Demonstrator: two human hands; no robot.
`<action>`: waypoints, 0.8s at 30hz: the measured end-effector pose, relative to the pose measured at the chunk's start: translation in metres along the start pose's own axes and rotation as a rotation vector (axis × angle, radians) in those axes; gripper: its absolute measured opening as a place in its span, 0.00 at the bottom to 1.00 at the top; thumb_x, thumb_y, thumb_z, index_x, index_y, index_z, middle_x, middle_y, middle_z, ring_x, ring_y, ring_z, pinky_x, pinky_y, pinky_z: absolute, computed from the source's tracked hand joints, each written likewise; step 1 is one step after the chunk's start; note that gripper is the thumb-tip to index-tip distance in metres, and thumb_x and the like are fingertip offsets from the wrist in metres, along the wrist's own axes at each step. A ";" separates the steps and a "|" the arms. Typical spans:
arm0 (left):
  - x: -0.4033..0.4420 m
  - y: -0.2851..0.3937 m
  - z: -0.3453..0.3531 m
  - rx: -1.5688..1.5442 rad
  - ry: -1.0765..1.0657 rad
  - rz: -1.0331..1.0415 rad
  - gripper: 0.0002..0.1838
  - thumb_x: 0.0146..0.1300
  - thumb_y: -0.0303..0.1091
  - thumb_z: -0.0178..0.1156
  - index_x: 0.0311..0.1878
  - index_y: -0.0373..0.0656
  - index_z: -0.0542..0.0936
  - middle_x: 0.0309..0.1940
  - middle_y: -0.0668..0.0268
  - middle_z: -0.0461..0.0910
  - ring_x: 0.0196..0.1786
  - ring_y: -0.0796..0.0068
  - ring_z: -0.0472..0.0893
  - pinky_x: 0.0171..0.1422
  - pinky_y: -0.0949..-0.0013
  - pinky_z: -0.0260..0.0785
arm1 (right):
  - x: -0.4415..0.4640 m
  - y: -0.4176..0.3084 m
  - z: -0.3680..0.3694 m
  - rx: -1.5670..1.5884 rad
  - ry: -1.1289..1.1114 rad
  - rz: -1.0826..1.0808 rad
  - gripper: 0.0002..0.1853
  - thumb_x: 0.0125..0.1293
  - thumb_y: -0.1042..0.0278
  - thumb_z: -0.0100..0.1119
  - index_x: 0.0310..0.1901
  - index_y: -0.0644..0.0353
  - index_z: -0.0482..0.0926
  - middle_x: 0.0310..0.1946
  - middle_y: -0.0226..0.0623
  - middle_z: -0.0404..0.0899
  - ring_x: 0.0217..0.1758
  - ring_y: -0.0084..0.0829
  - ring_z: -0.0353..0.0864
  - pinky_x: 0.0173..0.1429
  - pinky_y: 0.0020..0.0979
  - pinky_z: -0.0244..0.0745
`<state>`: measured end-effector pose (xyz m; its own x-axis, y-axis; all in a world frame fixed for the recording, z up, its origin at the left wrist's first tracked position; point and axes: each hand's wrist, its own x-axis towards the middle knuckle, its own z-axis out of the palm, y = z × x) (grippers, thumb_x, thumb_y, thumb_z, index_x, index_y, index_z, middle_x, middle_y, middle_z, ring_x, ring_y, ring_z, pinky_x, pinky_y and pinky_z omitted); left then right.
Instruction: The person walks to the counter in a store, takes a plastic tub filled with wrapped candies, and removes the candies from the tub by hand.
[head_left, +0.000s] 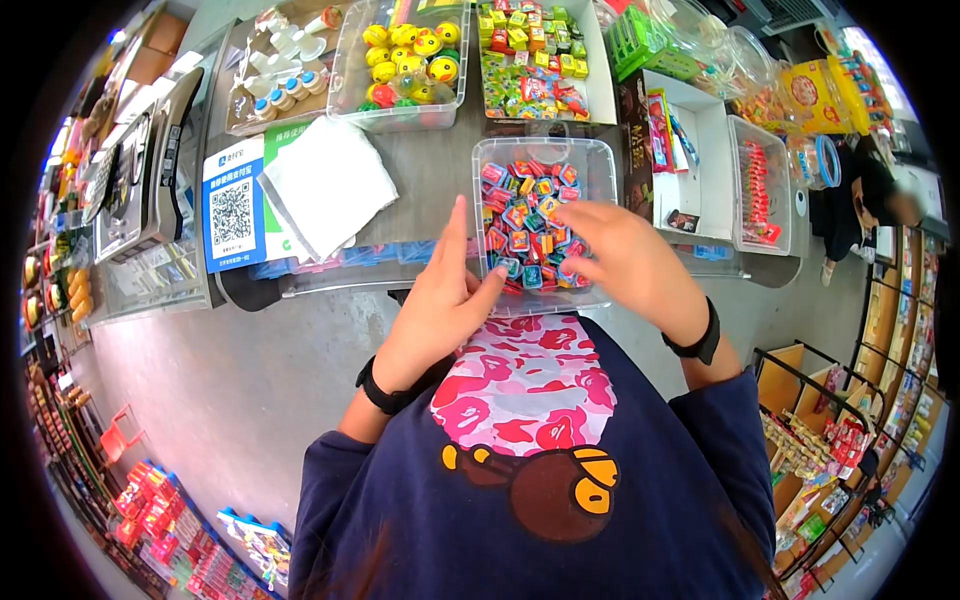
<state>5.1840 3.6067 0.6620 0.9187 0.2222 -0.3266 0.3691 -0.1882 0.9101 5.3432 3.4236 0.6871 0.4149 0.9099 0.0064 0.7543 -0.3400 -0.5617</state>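
Note:
A clear plastic box (608,165) filled with small wrapped pieces (519,241) in red, blue and yellow stands at the counter's front edge. My left hand (440,300) is at the box's left side, its fingers stretched out along the wall. Its thumb tip reaches over the rim, close to the wrapped pieces. From the right, my right hand (630,265) hangs over the box, thumb and fingers apart above the pieces. Nothing shows held in it, though its palm side is hidden. Both wrists wear black bands.
Left of the box lie a white folded sheet (335,190) and a blue QR-code sign (232,212). Behind stand a tub of yellow duck-faced balls (410,55) and a tray of small candy boxes (540,40). On the right are a white carton (700,195) and another clear box (742,185).

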 end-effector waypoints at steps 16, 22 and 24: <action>0.028 0.018 0.006 0.702 0.298 0.613 0.23 0.53 0.26 0.66 0.55 0.42 0.80 0.65 0.54 0.68 0.59 0.56 0.73 0.67 0.57 0.63 | 0.002 0.000 0.013 -0.186 0.189 -0.052 0.14 0.52 0.77 0.60 0.44 0.62 0.81 0.41 0.37 0.80 0.53 0.40 0.77 0.54 0.37 0.75; 0.050 0.022 0.020 1.000 0.101 0.795 0.09 0.55 0.29 0.61 0.40 0.45 0.84 0.44 0.66 0.81 0.59 0.65 0.75 0.71 0.59 0.56 | -0.002 0.003 0.012 -0.303 0.347 0.000 0.19 0.57 0.76 0.60 0.53 0.62 0.80 0.51 0.39 0.80 0.63 0.43 0.73 0.61 0.41 0.72; 0.057 0.021 0.023 1.009 -0.056 0.755 0.08 0.54 0.28 0.59 0.37 0.45 0.83 0.39 0.68 0.80 0.52 0.68 0.77 0.64 0.63 0.61 | -0.007 -0.001 0.018 -0.249 0.371 0.033 0.19 0.59 0.76 0.61 0.53 0.63 0.79 0.52 0.40 0.79 0.64 0.44 0.72 0.63 0.42 0.71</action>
<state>5.2473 3.5933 0.6562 0.9427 -0.2951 0.1559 -0.3289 -0.9008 0.2835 5.3306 3.4213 0.6726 0.5607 0.7662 0.3139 0.8184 -0.4553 -0.3505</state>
